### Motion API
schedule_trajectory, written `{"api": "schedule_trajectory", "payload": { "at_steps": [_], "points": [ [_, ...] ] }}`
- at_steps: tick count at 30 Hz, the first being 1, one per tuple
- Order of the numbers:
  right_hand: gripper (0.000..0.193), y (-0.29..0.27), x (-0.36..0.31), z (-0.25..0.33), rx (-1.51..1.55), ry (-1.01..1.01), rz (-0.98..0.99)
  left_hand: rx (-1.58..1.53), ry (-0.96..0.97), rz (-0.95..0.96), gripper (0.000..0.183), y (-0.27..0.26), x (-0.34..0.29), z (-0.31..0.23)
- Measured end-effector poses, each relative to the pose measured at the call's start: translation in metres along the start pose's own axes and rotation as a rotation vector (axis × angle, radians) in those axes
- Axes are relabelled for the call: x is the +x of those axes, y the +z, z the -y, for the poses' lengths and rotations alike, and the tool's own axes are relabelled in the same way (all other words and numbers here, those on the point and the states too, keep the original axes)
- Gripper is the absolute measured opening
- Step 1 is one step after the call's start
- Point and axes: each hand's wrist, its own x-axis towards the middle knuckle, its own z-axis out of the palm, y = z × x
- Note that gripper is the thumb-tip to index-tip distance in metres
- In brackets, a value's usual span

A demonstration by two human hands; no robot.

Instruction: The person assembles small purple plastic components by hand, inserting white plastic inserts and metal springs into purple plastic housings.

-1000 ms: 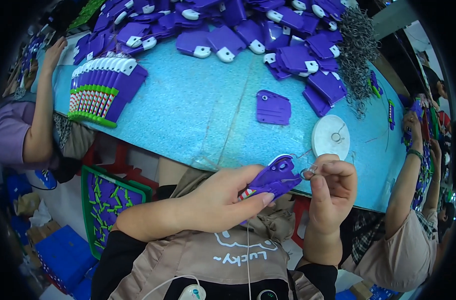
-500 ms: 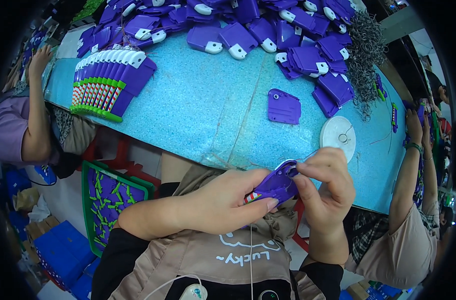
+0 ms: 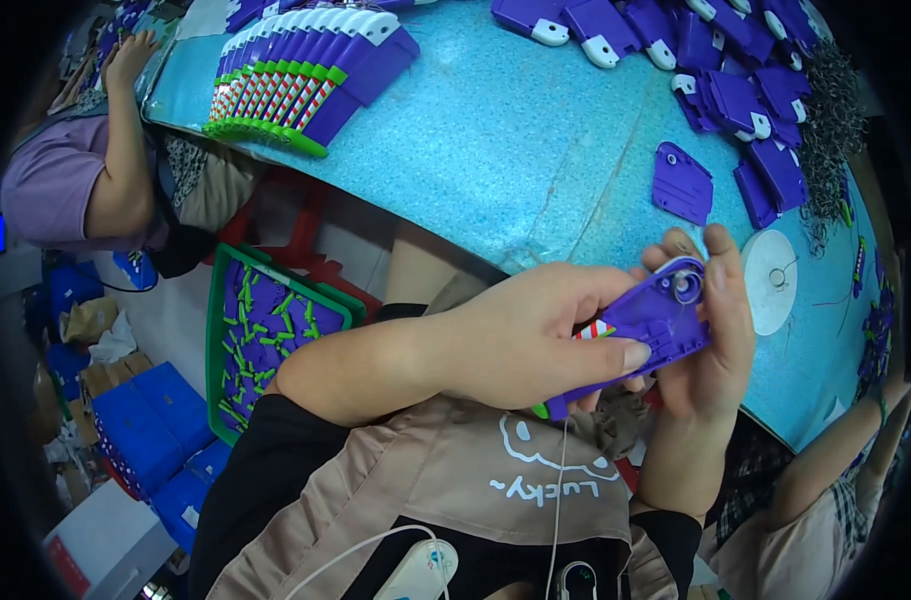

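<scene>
My left hand (image 3: 566,335) pinches a purple plastic shell half (image 3: 666,325) between thumb and fingers, its inner side facing up. A red-and-white striped strip (image 3: 596,329) shows by my left fingers, and a bit of green shows at the lower end. Near the shell's rounded tip, a small metal coil spring (image 3: 685,287) sits around a round post. My right hand (image 3: 711,345) cradles the tip side, palm up, fingers behind the shell and thumb along its right edge. A single flat purple shell piece (image 3: 682,184) lies on the table beyond my hands.
A white round disc (image 3: 773,285) with a loose spring lies right of my hands. Purple shells (image 3: 736,105) and tangled grey springs (image 3: 826,130) pile at the far right. Striped assembled pieces (image 3: 286,85) stand fanned at left. A green crate (image 3: 219,340) sits below. Co-workers sit both sides.
My view has shifted, so the table sits further up and right. My right fingertips have left the pinch at the shell's tip and now support it; the shell is turned to show its inside.
</scene>
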Motion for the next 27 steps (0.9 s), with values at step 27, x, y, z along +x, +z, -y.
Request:
{"api": "schedule_trajectory", "payload": {
  "at_steps": [27],
  "points": [
    [0.024, -0.004, -0.021, 0.003, -0.699, -0.602, 0.055, 0.805, 0.528, -0.127, 0.039, 0.002, 0.0, 0.013]
  ]
}}
